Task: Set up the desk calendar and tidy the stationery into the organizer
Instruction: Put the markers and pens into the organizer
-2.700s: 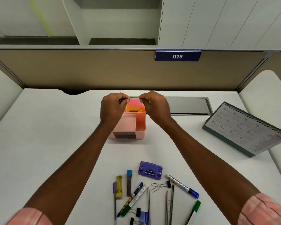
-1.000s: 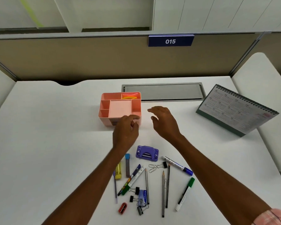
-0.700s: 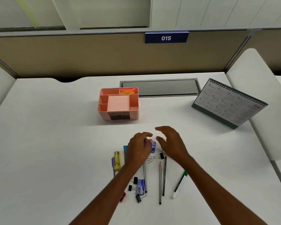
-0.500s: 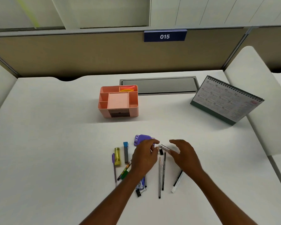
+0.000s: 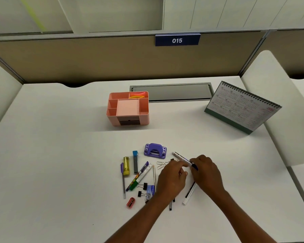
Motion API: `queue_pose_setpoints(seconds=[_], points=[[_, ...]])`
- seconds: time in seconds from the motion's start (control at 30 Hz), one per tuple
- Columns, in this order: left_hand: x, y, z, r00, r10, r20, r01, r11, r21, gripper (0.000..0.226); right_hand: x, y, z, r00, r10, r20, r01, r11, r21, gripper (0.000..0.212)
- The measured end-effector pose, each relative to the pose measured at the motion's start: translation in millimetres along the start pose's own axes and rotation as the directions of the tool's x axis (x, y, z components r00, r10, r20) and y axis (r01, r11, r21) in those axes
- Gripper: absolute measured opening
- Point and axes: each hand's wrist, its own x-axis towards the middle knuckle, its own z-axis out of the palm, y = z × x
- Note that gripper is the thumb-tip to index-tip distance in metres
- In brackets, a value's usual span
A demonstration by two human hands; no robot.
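Your right hand [image 5: 207, 172] pinches the marker [image 5: 182, 157] by its blue end, at 5 o'clock from the organizer [image 5: 112, 121]. Your left hand [image 5: 172, 178] curls beside it; I cannot tell if it holds. The marker looks light, hard and slippery: grip its middle.

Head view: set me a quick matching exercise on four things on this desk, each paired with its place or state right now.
Things:
1. pink plastic organizer
2. spiral-bound desk calendar
3. purple hole punch
4. white marker with a blue cap

Places or states:
a. gripped by the right hand
b. standing at the right side of the white desk
c. has yellow and orange sticky notes in a rear compartment
d. lying untouched at the far edge of the loose stationery

Pairs: 1-c, 2-b, 3-d, 4-a.
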Motion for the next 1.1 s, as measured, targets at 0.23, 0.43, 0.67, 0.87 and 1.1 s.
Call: queue_pose_setpoints(seconds=[0.23, 0.43, 0.67, 0.87, 1.1], points=[[6.3, 9.3, -14.1, 0.987, 0.082, -0.136, -0.097, 0.99, -0.107, 0.056, -1.1, -37.1, -50.4, 0.994, -0.046, -0.094, 0.075, 0.943, 0.324, 0.033], [17.2, 21.5, -55.8, 0.972, 0.102, -0.21, -0.157, 0.95, -0.269, 0.06, 15.9, -89.3, -83.0, 0.994, -0.033, -0.109, 0.09, 0.807, 0.584, 0.03], [20.4, 1.0, -122.6, 0.917, 0.018, -0.398, -0.142, 0.948, -0.286, 0.047, 32.8, -108.7, -71.5, 0.99, -0.104, -0.097, 0.141, 0.807, 0.574, 0.028], [35.0, -30.8, -192.1, 0.795, -0.002, -0.607, -0.136, 0.974, -0.181, 0.038, 23.8, -115.9, -9.6, 0.965, -0.261, 0.036, 0.227, 0.894, 0.387, 0.026], [67.0, -47.9, -264.2, 0.682, 0.041, -0.73, -0.121, 0.991, -0.057, 0.033, 24.3, -149.0, 31.9, 0.806, -0.561, 0.188, 0.546, 0.828, 0.13, 0.031]])
